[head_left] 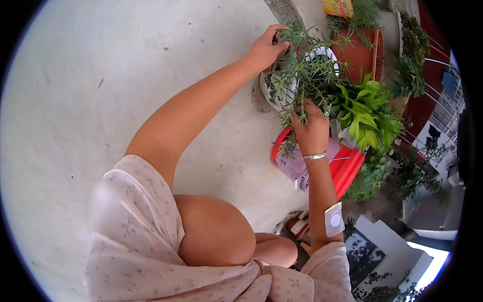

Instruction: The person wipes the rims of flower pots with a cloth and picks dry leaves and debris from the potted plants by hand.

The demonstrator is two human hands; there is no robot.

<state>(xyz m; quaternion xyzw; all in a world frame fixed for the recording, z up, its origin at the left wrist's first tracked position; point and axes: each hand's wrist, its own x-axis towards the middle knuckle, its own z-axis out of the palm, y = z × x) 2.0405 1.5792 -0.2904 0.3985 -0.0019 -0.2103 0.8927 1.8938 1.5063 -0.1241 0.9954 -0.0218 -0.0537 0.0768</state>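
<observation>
A spiky green plant (314, 70) spreads over a white pot (272, 90) at upper centre. At the plant's upper left edge, my left hand (269, 49) is closed, thumb and fingers curled at the foliage and pot; what lies between them is unclear. My right hand (313, 128) reaches in from below with its fingers curled among the lower stems, partly hidden by leaves. Just beneath it stands a red-rimmed bucket (297, 168) with a pale purple label. Right of my right hand grows a broad-leaved bright green plant (365, 113).
A brown pot (359, 55) stands behind the spiky plant, near a yellow packet (338, 7). More potted greenery (413, 55) and metal racks (445, 113) are at the right. Pale concrete floor (100, 90) spans the left. My bare knee (216, 229) is below.
</observation>
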